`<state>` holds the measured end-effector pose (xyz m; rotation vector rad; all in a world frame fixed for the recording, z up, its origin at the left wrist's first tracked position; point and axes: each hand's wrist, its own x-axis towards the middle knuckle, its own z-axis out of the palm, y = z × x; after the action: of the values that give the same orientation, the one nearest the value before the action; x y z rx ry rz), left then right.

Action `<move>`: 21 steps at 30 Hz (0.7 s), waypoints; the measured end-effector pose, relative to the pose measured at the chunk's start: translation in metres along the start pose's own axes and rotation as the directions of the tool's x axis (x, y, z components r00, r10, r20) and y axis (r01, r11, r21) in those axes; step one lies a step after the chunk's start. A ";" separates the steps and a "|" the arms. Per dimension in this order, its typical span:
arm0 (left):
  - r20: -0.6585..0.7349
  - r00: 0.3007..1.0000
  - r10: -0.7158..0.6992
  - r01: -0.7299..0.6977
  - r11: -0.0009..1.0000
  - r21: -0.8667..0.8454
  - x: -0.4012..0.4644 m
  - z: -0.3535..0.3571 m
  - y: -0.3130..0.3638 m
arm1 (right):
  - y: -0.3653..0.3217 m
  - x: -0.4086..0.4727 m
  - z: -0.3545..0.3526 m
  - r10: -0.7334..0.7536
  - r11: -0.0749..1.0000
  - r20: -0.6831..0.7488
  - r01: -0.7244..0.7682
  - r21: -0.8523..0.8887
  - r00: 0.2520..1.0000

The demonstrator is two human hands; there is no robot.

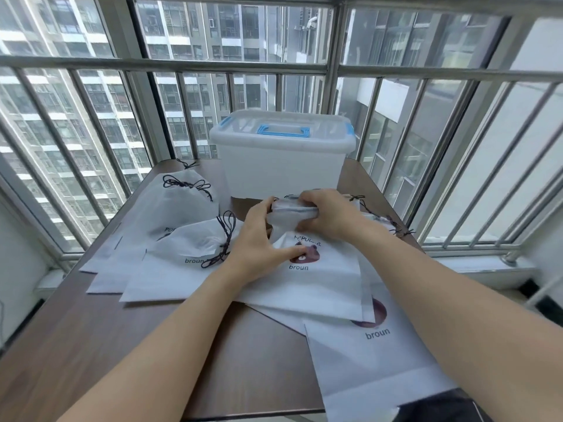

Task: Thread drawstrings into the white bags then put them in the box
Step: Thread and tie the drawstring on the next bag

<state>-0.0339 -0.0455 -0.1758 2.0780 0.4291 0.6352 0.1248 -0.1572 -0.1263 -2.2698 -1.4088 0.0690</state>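
Left of the box (281,153), which sits shut at the far edge of the table (91,330), I see two finished bags (182,208) with dark drawstrings (187,184) already through their gathered tops, lying on a spread of flat white bags. Straight in front of the box, close to its near wall, I have the working bag (320,278) with its bunched mouth lifted. My left hand (259,239) pinches the left end of that gathered hem, fingers curled round the fabric. My right hand (327,213) grips the right end of the same hem, fingers closed over it. I judge the cord is being fed through the channel, though I cannot tell where its tip is; the fabric hides it. Right of the box, more dark cord ends (399,228) lie on another bag. Nearest me, well in front of the box, a flat bag (380,360) waits unthreaded.

What could go wrong: if I bunch the hem too tightly the cord tip may snag inside, or slip back out when I loosen either pinch. Also, the lid remains on, so nothing can go in yet.
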 end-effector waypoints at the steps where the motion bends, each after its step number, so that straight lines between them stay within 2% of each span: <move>1: -0.002 1.000 0.014 -0.014 0.999 0.030 0.000 -0.001 -0.001 | 0.001 0.001 0.000 0.013 0.999 -0.018 -0.012 0.044 1.000; 3: -0.009 0.999 0.045 -0.045 0.997 0.065 -0.003 -0.003 0.005 | 0.002 0.003 -0.003 0.022 0.995 -0.034 -0.019 0.101 0.999; 5: -0.055 0.986 0.159 -0.144 0.966 0.217 -0.010 -0.005 0.022 | 0.002 0.003 -0.009 -0.013 0.995 0.005 0.013 0.099 1.000; 7: -0.049 0.913 0.405 -0.344 0.828 0.442 -0.022 -0.009 0.051 | 0.002 0.004 -0.014 -0.015 0.995 0.025 0.012 0.098 1.000; 8: 0.011 0.861 0.509 -0.456 0.761 0.462 -0.029 -0.009 0.068 | 0.002 0.004 -0.016 -0.006 0.995 0.022 0.004 0.102 1.000; 9: 0.117 0.823 0.556 -0.549 0.724 0.418 -0.038 -0.006 0.085 | 0.004 0.004 -0.016 0.001 0.995 0.020 -0.003 0.099 1.000; 11: 0.388 0.795 0.466 -0.593 0.730 0.340 -0.059 0.008 0.107 | 0.006 0.003 -0.016 0.013 0.996 0.018 -0.015 0.091 1.000; 13: 0.556 0.778 0.293 -0.546 0.753 0.367 -0.077 0.031 0.108 | 0.008 0.003 -0.016 0.020 0.994 0.018 -0.021 0.103 1.000; 18: 0.572 0.804 0.163 -0.462 0.777 0.428 -0.076 0.050 0.080 | 0.010 0.007 -0.017 0.023 0.994 -0.005 -0.023 0.107 1.000; 21: 0.590 0.798 0.126 -0.465 0.750 0.469 -0.065 0.050 0.077 | 0.010 0.008 -0.021 0.023 0.995 0.008 -0.024 0.101 1.000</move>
<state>-0.0525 -0.1535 -0.1527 2.8535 -0.0715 0.0617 0.1425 -0.1616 -0.1099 -2.2056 -1.3510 0.1521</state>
